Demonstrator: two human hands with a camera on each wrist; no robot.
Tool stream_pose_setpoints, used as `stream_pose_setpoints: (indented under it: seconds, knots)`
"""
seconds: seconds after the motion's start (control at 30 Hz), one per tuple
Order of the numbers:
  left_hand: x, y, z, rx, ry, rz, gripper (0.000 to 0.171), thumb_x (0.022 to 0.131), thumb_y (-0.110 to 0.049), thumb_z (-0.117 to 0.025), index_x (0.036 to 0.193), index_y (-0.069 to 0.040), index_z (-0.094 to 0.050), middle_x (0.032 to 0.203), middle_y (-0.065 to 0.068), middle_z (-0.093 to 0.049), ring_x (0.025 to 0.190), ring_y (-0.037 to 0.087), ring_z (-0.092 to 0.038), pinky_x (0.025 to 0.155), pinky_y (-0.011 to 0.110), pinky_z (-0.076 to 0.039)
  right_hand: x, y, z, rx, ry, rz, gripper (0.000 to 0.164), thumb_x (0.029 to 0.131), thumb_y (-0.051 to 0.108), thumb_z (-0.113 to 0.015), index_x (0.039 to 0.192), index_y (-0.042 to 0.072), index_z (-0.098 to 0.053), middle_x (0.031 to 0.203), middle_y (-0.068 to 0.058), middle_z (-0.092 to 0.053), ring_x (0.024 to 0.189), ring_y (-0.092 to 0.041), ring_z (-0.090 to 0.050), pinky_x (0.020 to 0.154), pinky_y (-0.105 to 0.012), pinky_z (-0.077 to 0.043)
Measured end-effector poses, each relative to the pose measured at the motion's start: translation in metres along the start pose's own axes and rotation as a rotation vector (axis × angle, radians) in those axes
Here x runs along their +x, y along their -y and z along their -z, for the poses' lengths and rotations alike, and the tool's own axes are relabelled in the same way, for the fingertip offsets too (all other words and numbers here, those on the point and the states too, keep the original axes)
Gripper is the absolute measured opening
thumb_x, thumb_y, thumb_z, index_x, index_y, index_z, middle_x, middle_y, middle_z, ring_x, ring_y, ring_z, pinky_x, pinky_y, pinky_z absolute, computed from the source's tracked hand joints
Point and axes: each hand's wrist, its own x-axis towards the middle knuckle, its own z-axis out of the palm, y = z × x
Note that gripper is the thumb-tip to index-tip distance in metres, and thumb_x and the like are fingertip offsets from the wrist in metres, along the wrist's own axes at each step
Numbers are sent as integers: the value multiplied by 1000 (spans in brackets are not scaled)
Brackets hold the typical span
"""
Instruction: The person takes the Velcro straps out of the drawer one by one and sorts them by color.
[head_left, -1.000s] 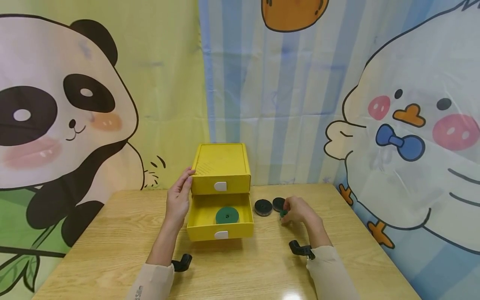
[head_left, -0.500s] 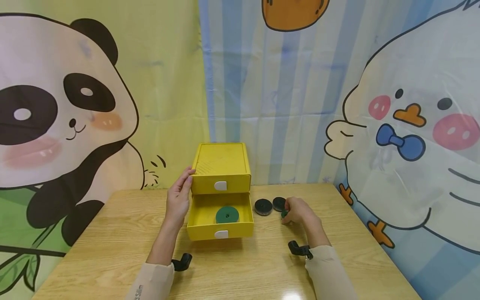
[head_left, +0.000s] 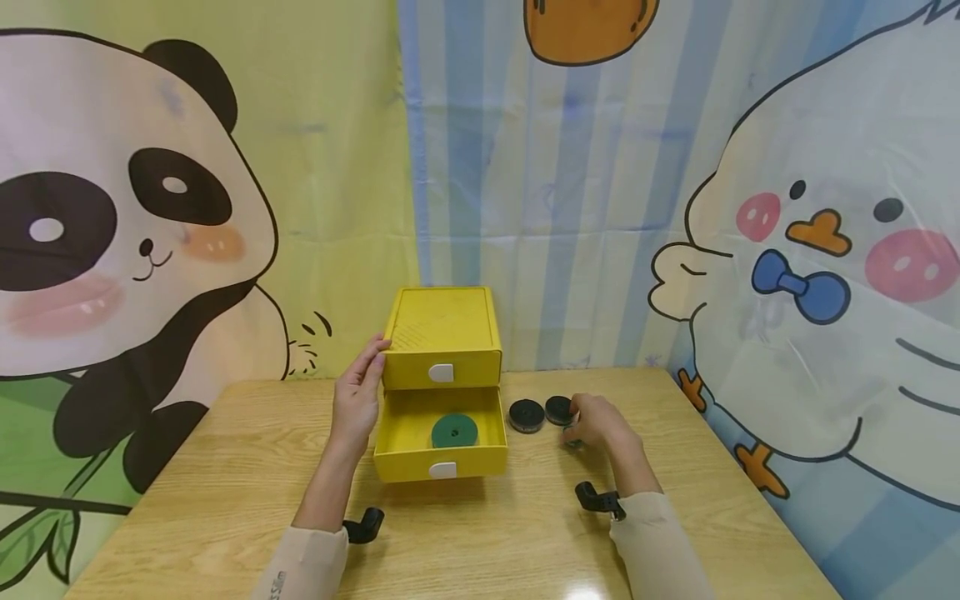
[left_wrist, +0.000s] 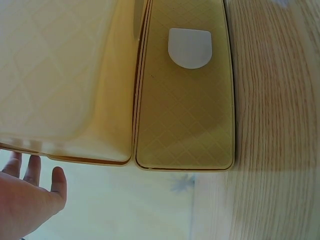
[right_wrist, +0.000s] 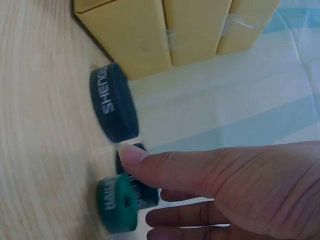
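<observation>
Wooden table (head_left: 255,433), left fingers (left_wrist: 33,173) loosely straight against yellow cabinet (head_left: 446,318), right fingers (right_wrist: 187,215) parted beside green roll (right_wrist: 116,206).

Light wood-grain counter (head_left: 480,533), w/ a shiny glare patch nr front edge. Directly on it, approx. centre & twd the back: yellow drawer unit (head_left: 444,321), upright, 3 tiers stacked, bottom one resting on the wood, mid drawer jutting out above the surface. Just R of the unit: large black roll (head_left: 527,416), flat, pale lettering on its side. Next, further R: second black roll (head_left: 558,409), also flat. Nr that one, on its front side: small green roll (right_wrist: 117,205), flat, pale lettering too, blurred.
</observation>
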Motion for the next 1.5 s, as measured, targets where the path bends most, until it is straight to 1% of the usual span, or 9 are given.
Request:
stream_pose_setpoints:
  seconds: [0.1,0.23,0.37,0.47,0.63,0.9,1.07,1.27,1.5]
  knots:
    - [0,0,0,6,3,2,40,110,-37,-50,143,-19,-63,165,-6,-43,155,10,-34,119,14,-35,-1,4,4,-18,-25,5,56,83,27,-91,124,-1,-66,117,-19,-72,97,-31,-68,82,-49,-58]
    - [-1,-2,0,2,1,1,41,110,-38,-50,143,-19,-64,165,-4,-42,155,10,-33,119,14,-35,-2,11,12,-32,-62,30,59,85,30,-89,129,-2,-64,114,-18,-72,94,-31,-69,79,-49,-59]
    - [-1,-3,0,-2,0,8,41,110,-38,-51,143,-18,-63,165,-4,-42,155,10,-33,119,14,-35,-6,22,21,74,-99,92,57,92,35,-82,134,2,-64,113,-17,-73,94,-29,-69,78,-47,-60]
    - [-1,-2,0,-3,2,7,41,110,-37,-51,144,-18,-63,165,-5,-43,155,10,-33,119,14,-35,-13,36,30,149,-140,158,50,95,37,-77,134,8,-66,119,-15,-72,103,-31,-69,82,-48,-60]
    - [-1,-3,0,-2,2,3,40,110,-37,-50,143,-19,-63,165,-7,-43,155,11,-33,120,15,-35,-23,56,38,168,-178,231,48,96,38,-76,135,11,-67,126,-14,-71,111,-34,-68,89,-51,-59]
    - [-1,-2,0,-1,3,5,40,110,-36,-50,143,-18,-64,165,-5,-43,155,11,-34,119,14,-35,-30,65,40,147,-162,328,58,96,39,-76,143,9,-61,143,-15,-63,130,-40,-60,103,-59,-54]
    - [0,-1,0,-4,5,6,40,110,-36,-50,143,-19,-64,165,-6,-43,156,11,-33,118,14,-35,-36,74,44,211,-83,428,60,98,36,-75,150,14,-55,151,-8,-58,139,-37,-54,107,-58,-52]
    - [0,-2,0,-17,5,4,40,110,-36,-51,143,-18,-64,165,-5,-43,155,11,-34,118,15,-36,-42,89,46,253,-83,520,58,98,32,-74,150,14,-55,153,-7,-57,140,-37,-53,110,-57,-50]
    - [0,-2,-1,-32,-5,-1,40,109,-36,-52,142,-17,-65,166,-1,-43,155,10,-35,118,14,-37,-47,101,43,296,-79,631,60,97,31,-76,150,12,-55,152,-4,-57,142,-30,-53,116,-52,-47]
